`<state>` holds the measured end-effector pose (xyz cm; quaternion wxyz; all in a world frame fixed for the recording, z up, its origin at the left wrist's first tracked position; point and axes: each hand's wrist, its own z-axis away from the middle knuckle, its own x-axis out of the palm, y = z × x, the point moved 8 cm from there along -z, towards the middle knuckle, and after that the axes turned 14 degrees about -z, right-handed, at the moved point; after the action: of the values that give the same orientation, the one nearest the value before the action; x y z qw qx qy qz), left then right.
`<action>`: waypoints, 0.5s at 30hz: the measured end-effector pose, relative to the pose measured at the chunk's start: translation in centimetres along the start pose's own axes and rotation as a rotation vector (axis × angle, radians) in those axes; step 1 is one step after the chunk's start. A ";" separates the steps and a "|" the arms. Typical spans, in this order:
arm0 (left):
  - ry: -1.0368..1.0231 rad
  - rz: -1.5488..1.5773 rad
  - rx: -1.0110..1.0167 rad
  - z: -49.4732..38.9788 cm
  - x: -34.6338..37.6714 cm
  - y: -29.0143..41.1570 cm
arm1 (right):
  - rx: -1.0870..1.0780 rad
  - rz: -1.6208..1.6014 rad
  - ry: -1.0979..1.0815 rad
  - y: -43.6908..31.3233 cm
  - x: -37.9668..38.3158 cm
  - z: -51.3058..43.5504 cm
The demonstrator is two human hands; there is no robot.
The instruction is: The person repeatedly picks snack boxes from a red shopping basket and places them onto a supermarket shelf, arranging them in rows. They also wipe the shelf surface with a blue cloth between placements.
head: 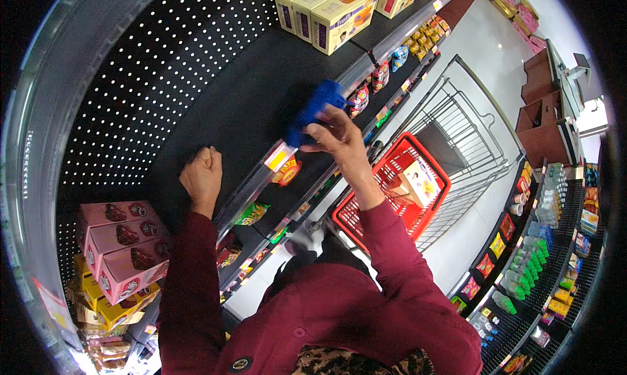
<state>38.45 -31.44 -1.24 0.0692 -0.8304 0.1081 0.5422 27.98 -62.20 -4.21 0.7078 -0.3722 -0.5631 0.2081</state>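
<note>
My right hand (pixel 338 132) is at the front edge of a black shelf (pixel 235 110), its fingers curled against a blurred blue cloth (pixel 313 113). The cloth lies over the shelf's front rail, just right of a price tag (pixel 280 157). My left hand (pixel 202 174) is closed in a fist over the same shelf, with nothing visible in it. Pink boxes (pixel 130 257) stand to the left of that hand. Cream and purple boxes (pixel 343 20) stand farther along the shelf, beyond the cloth.
A red basket (pixel 343 213) holding cream boxes (pixel 420 183) sits by a wire shopping cart (pixel 455 130) on my right. Snack packets (pixel 252 213) hang or lie on the shelf below. Bottles (pixel 519 272) fill shelves across the aisle. A brown counter (pixel 546 130) stands farther off.
</note>
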 end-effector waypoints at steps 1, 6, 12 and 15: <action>0.008 -0.010 0.005 0.0 0.0 0.1 | 0.014 -0.086 -0.075 0.5 1.1 -0.5; 0.014 -0.013 0.006 0.0 0.2 -0.1 | -0.181 0.524 -0.148 -0.4 2.5 -1.0; -0.006 -0.028 0.025 0.1 0.1 -0.1 | -0.597 1.297 -0.373 -2.4 7.0 -1.4; -0.001 -0.033 0.018 0.0 0.0 0.0 | -0.799 1.504 -0.495 -0.4 7.9 -2.6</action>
<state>38.46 -31.48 -1.23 0.0858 -0.8310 0.0995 0.5406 32.64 -57.55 0.95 0.0587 -0.8074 -0.3371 0.4807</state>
